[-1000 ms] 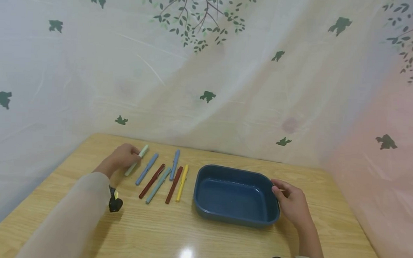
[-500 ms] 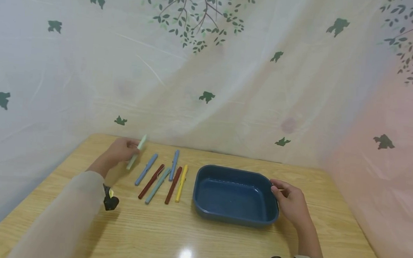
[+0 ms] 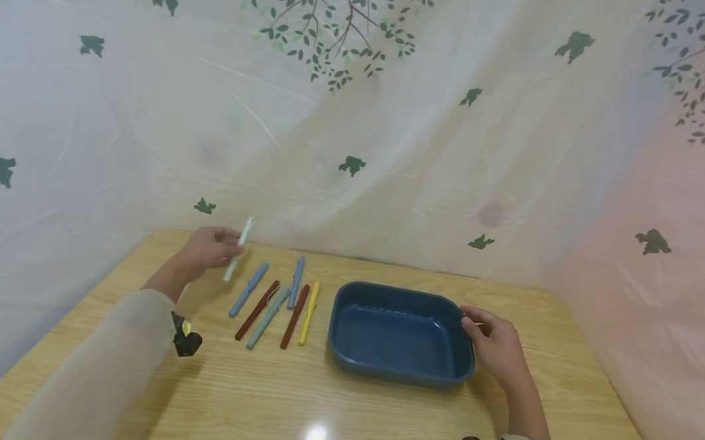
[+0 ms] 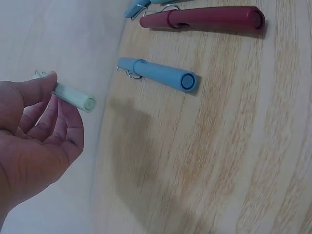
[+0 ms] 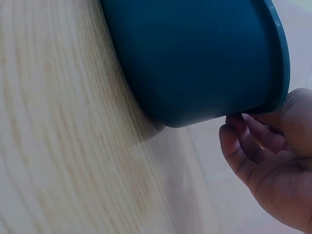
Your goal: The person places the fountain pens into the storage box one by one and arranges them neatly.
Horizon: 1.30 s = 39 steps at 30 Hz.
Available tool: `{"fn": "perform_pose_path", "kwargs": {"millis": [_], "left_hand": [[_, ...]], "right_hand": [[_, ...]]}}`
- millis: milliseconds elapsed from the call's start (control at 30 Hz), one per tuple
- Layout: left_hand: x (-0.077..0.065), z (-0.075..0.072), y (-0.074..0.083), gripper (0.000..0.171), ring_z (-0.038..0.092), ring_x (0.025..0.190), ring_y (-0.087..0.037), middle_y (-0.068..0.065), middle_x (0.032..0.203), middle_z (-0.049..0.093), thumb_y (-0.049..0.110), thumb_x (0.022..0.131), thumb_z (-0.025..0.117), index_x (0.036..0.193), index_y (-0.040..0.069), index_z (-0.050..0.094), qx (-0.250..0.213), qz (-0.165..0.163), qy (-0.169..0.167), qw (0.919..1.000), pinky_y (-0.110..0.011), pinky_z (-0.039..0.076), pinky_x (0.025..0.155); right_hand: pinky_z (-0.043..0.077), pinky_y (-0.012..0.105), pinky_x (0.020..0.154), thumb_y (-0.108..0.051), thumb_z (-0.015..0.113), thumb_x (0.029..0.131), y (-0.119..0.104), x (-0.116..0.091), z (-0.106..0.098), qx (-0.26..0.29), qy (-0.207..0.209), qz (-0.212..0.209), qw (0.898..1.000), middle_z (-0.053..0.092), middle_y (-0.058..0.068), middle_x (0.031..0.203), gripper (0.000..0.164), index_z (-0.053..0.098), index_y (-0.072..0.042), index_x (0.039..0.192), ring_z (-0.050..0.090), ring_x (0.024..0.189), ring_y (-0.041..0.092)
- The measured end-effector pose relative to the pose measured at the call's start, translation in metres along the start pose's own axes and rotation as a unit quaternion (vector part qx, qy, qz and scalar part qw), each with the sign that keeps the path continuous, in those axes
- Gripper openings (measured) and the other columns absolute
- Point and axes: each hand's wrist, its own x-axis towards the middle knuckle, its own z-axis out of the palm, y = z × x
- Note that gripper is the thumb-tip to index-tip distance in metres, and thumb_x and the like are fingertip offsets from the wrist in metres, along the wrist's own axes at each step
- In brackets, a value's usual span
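My left hand point(image 3: 210, 247) pinches a pale green pen point(image 3: 231, 267) between thumb and fingers, raised over the table's far left part. In the left wrist view the pen point(image 4: 74, 97) points its round end toward the camera, its clip end partly behind the thumb. A blue pen point(image 3: 248, 290) lies just right of that hand. My right hand point(image 3: 497, 344) holds the right rim of a dark blue rectangular dish point(image 3: 401, 375), thumb at the rim's top. From the right wrist, curled fingers point(image 5: 239, 151) show below the dish's rim; the dish holds nothing.
Between left hand and dish lie two dark red pens point(image 3: 257, 310), a teal pen point(image 3: 268, 317), another blue pen point(image 3: 296, 282) and a yellow pen point(image 3: 308, 314). They rest on a wooden table point(image 3: 247, 400). A pale patterned cloth point(image 3: 285, 137) hangs behind it.
My left hand has lifted the pale green pen off the table, moving up and slightly away to the left. The right hand has stayed at the dish's rim.
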Motion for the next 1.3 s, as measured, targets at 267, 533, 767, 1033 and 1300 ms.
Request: {"fn": "perform_pose_path", "kwargs": {"millis": [267, 533, 767, 1033, 1300], "left_hand": [[0.005, 0.007, 0.007, 0.055, 0.051, 0.131, -0.042, -0.029, 0.144, 0.048, 0.011, 0.103, 0.062, 0.149, -0.009, 0.039, -0.022, 0.004, 0.003, 0.9997, -0.045, 0.049, 0.108], [0.005, 0.018, 0.018, 0.057, 0.047, 0.135, -0.045, -0.03, 0.15, 0.043, 0.01, 0.103, 0.061, 0.151, -0.008, 0.036, -0.04, 0.004, -0.006, 0.9992, -0.049, 0.046, 0.111], [0.007, 0.027, 0.026, 0.056, 0.048, 0.136, -0.046, -0.031, 0.15, 0.042, 0.011, 0.103, 0.062, 0.15, -0.007, 0.037, -0.037, 0.019, -0.012, 0.999, -0.053, 0.045, 0.111], [0.006, 0.041, 0.038, 0.051, 0.05, 0.133, -0.044, -0.029, 0.147, 0.046, 0.01, 0.102, 0.063, 0.147, -0.006, 0.042, -0.038, 0.034, -0.008, 0.9987, -0.052, 0.047, 0.11], [0.008, 0.06, 0.049, 0.05, 0.052, 0.131, -0.045, -0.028, 0.144, 0.049, 0.011, 0.102, 0.064, 0.145, -0.006, 0.045, -0.035, 0.054, -0.021, 0.9977, -0.054, 0.049, 0.107]], "right_hand": [[0.055, 0.023, 0.077, -0.023, 0.053, 0.109, -0.002, -0.001, 0.0, 0.0, -0.003, 0.005, 1.0, 0.064, 0.019, 0.131, 0.037, 0.061, -0.006, 0.141, 0.063, 0.105, 0.027], [0.055, 0.025, 0.076, -0.023, 0.053, 0.109, -0.002, -0.001, 0.0, -0.006, -0.003, 0.004, 1.0, 0.064, 0.019, 0.13, 0.037, 0.061, -0.005, 0.14, 0.063, 0.104, 0.028], [0.055, 0.026, 0.077, -0.023, 0.053, 0.109, -0.003, -0.001, 0.0, -0.013, 0.0, 0.002, 1.0, 0.064, 0.019, 0.13, 0.037, 0.061, -0.006, 0.14, 0.064, 0.105, 0.028], [0.055, 0.024, 0.075, -0.02, 0.053, 0.109, -0.003, -0.001, 0.001, -0.011, 0.002, -0.004, 1.0, 0.064, 0.02, 0.129, 0.036, 0.061, -0.004, 0.139, 0.064, 0.102, 0.027], [0.054, 0.024, 0.078, -0.021, 0.055, 0.108, -0.005, -0.004, 0.0, -0.009, 0.005, -0.01, 1.0, 0.065, 0.019, 0.128, 0.036, 0.062, -0.004, 0.139, 0.066, 0.106, 0.029]]}}
